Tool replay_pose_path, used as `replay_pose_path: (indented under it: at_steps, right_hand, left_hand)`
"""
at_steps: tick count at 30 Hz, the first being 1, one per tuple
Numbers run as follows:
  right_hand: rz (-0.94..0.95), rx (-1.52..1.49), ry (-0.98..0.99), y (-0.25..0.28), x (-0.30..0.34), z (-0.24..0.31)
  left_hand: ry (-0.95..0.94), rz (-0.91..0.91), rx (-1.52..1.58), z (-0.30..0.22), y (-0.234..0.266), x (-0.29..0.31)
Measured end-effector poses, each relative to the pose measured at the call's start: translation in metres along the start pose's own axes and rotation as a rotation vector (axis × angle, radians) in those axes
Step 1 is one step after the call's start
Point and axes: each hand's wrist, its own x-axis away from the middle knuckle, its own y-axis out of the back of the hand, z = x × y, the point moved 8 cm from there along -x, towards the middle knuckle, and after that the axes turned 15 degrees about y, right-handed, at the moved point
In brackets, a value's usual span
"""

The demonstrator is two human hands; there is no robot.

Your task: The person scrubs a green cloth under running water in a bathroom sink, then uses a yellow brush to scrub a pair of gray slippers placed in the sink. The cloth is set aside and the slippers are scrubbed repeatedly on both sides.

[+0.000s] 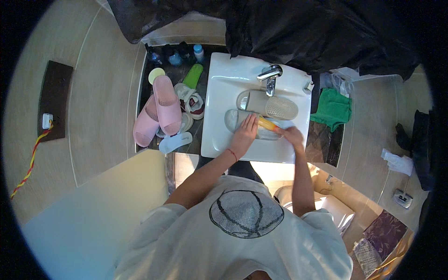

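Note:
Two grey slippers lie in the white sink, toes to the left. My left hand presses on the near slipper, its fingers over the strap. In my right hand is a yellow-orange brush, laid against the sole of that same slipper just right of the left fingers. The brush's working side is hidden. The far slipper lies untouched beneath the chrome faucet.
Left of the sink, the dark counter holds pink slippers, sneakers, a white insole, a green insole and small bottles. To the right lies a green cloth. Black sheeting hangs behind the faucet.

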Motion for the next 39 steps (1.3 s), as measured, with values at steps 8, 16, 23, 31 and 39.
replay_pose_path:
  at_steps: [8,16,23,31,39]
  right_hand:
    - [-0.231,0.001,-0.089,-0.001,0.03,0.027]
    - [-0.082,-0.112,-0.074,0.018,0.052,-0.046]
    - [-0.055,-0.007,0.007,-0.015,0.045,0.049]
    - [-0.079,-0.018,0.007,-0.017,0.042,0.044]
    - [-0.024,-0.067,-0.001,0.022,0.035,-0.032]
  left_hand:
    - [0.054,0.002,0.047,-0.002,-0.009,0.001]
    - [0.029,-0.003,0.08,-0.006,-0.006,-0.001]
    - [0.011,0.032,0.09,0.003,-0.008,0.0]
    - [-0.013,0.0,0.072,-0.006,-0.003,-0.001]
    - [0.027,0.001,0.109,-0.001,0.004,0.0]
